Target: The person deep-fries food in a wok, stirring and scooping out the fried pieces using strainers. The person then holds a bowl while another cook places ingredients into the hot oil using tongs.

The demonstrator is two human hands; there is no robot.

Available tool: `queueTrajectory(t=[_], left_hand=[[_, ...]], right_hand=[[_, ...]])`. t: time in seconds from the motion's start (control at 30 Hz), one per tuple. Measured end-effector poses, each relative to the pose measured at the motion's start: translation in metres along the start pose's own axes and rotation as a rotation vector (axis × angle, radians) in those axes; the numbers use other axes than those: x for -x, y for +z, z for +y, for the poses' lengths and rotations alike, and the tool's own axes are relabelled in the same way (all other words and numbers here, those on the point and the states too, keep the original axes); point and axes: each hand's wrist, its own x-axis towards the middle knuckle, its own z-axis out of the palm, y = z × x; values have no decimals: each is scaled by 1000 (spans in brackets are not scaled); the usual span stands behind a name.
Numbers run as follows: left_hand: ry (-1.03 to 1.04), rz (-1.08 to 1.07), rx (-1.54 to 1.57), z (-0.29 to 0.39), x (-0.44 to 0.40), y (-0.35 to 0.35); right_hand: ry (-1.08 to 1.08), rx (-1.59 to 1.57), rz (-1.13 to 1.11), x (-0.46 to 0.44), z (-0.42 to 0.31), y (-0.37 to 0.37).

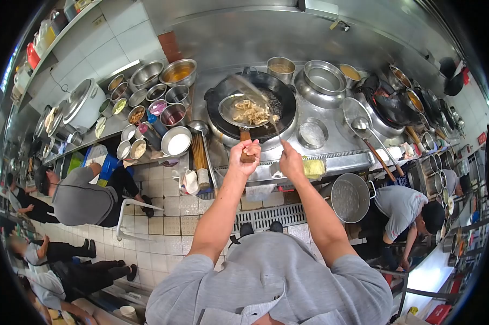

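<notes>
All around the wok (pixel 286 105) runs a steel counter (pixel 331 116), the broadest thing within reach. Next in size comes the wok itself, dark and wide, set directly in front of the person, with a bulky steel pot (pixel 314 97) just to its right. Over the wok's left half sits a strainer (pixel 228 111), its wooden grip pointing out past the near rim; whether its underside touches the wok I cannot tell. A slim metal tool (pixel 277 130) crosses the wok's near right edge, its head smeared by blur. Right of the wok, below the pot, stands a small bowl (pixel 313 145). Both hands are in front of the wok's near rim: the left hand (pixel 245 157) is wrapped firmly around the wooden grip, and the right hand (pixel 291 162) is closed about the tool's handle. Smallest is the pale brown food (pixel 250 112), heaped in the strainer toward its right side, above the wok. To handle this well, I would hold the strainer level and steady with the left wrist, keep its whole rim inside the wok's so drips fall there, and use short, light strokes that stop before the heaped edge.
</notes>
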Motion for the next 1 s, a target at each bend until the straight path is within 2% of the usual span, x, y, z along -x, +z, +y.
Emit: queueTrajectory(t=[0.07, 0.23, 0.33, 0.47, 0.67, 0.8, 1.0], left_hand=[[-10, 13, 1, 2, 1, 1], [-4, 70, -50, 7, 0, 5], [65, 189, -166, 5, 2, 12], [120, 227, -492, 9, 16, 18], [-7, 204, -388, 1, 20, 22], [-35, 150, -307, -14, 7, 19], [-111, 49, -51, -27, -13, 6]], right_hand=[[-33, 32, 51, -15, 12, -8], [-13, 282, -7, -67, 25, -35], [-11, 345, -41, -84, 32, -39], [-7, 351, -85, -77, 30, -53], [-42, 274, -99, -35, 29, -65], [-37, 155, -50, -1, 40, -39], [-4, 251, -98, 33, 25, -15]])
